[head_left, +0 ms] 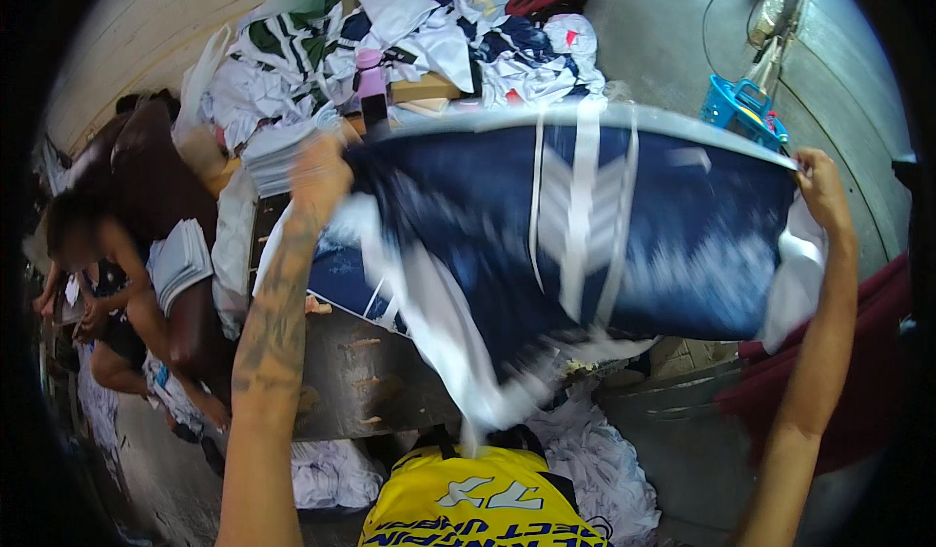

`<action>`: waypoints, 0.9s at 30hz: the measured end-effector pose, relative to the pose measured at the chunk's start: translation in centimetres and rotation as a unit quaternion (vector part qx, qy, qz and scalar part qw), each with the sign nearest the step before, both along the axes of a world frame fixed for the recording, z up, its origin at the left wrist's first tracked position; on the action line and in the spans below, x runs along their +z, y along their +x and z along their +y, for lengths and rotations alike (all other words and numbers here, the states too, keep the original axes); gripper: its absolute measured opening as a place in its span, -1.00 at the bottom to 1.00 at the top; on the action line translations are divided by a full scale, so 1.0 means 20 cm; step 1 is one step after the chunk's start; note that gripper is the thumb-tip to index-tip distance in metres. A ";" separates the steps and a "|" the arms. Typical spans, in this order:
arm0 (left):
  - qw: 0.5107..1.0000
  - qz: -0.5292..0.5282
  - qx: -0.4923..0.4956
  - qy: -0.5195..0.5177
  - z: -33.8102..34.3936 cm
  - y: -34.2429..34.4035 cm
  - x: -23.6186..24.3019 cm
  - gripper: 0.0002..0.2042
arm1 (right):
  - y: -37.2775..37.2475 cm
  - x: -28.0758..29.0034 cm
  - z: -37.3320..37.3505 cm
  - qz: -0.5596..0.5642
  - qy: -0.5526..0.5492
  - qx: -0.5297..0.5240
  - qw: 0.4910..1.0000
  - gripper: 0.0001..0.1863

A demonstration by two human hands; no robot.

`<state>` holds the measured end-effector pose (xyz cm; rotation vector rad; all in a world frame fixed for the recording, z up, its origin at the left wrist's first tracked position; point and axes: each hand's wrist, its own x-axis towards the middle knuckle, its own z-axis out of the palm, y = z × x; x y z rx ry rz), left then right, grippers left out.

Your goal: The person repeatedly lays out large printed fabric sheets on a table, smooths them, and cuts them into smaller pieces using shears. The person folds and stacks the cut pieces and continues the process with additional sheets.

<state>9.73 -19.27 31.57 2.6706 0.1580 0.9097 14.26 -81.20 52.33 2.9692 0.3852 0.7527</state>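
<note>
A large navy blue and white printed cloth (682,225) with white stripes and chevrons hangs stretched between my raised hands, blurred by motion. My left hand (322,172) is closed on its upper left part, though the fingers are smeared. At the cloth's upper right corner my right hand (822,184) pinches the edge. The cloth's lower left part trails down in a white fold above the dark worn table (370,376). On that table, partly hidden behind the held cloth, lies another navy and white printed piece (336,272).
Behind the table rises a heap of mixed fabric (409,30); a pink bottle (371,89) and a stack of white sheets (278,157) stand before it. A blue basket (736,108) hangs at the right. Another person (107,284) sits at the left. White cloth (604,469) lies below the table.
</note>
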 end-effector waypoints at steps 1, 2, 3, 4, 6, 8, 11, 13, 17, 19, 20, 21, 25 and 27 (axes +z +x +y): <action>0.988 -0.146 0.034 -0.025 0.13 0.10 0.02 -0.66 | 0.03 -0.04 -0.03 -0.048 0.057 -0.050 0.996 -0.88; 0.975 -0.221 0.000 -0.017 0.27 0.16 0.01 -0.68 | 0.02 -0.16 -0.04 -0.214 0.179 0.058 0.959 -0.86; 0.947 -0.316 -0.054 0.026 0.38 0.21 -0.05 -0.70 | -0.03 -0.33 -0.04 -0.320 0.203 0.006 0.926 -0.83; 0.960 -0.271 -0.015 0.076 0.46 0.22 -0.18 -0.66 | -0.10 -0.57 -0.01 -0.382 0.170 -0.007 0.908 -0.81; 0.971 -0.176 -0.032 0.162 0.63 0.17 -0.49 -0.54 | -0.19 -1.17 0.14 -0.251 0.187 0.024 0.949 -0.78; 0.988 -0.022 -0.101 0.116 0.81 0.12 -0.81 -0.39 | -0.29 -1.75 0.32 0.031 0.142 -0.090 0.985 -0.73; 0.988 0.046 -0.101 0.107 1.04 0.04 -1.18 -0.33 | -0.40 -2.35 0.55 0.124 0.294 -0.157 0.935 -0.60; 0.914 0.329 0.034 -0.237 1.12 -0.03 -1.32 -0.39 | -0.45 -2.54 0.69 0.180 0.365 -0.214 0.888 -0.57; 0.740 0.324 -0.013 -0.589 1.14 -0.15 -1.43 -0.54 | -0.57 -2.63 0.93 0.153 0.843 -0.296 0.423 -0.68; 0.699 0.159 -0.060 -0.694 1.13 -0.19 -1.47 -0.54 | -0.65 -2.66 1.04 0.084 0.840 -0.337 0.416 -0.58; 0.714 0.124 -0.069 -0.686 1.14 -0.20 -1.48 -0.52 | -0.70 -2.68 1.08 0.062 0.830 -0.358 0.424 -0.42; 0.734 0.109 -0.052 -0.668 1.13 -0.20 -1.52 -0.51 | -0.74 -2.71 1.11 0.047 0.809 -0.393 0.435 -0.41; 0.849 0.092 -0.012 -0.520 1.03 -0.21 -1.69 -0.33 | -0.85 -2.78 1.25 0.074 0.550 -0.463 0.691 -0.46; 0.940 0.252 -0.035 -0.228 0.88 -0.33 -1.77 0.02 | -0.84 -2.72 1.30 0.175 0.286 -0.413 0.846 -0.47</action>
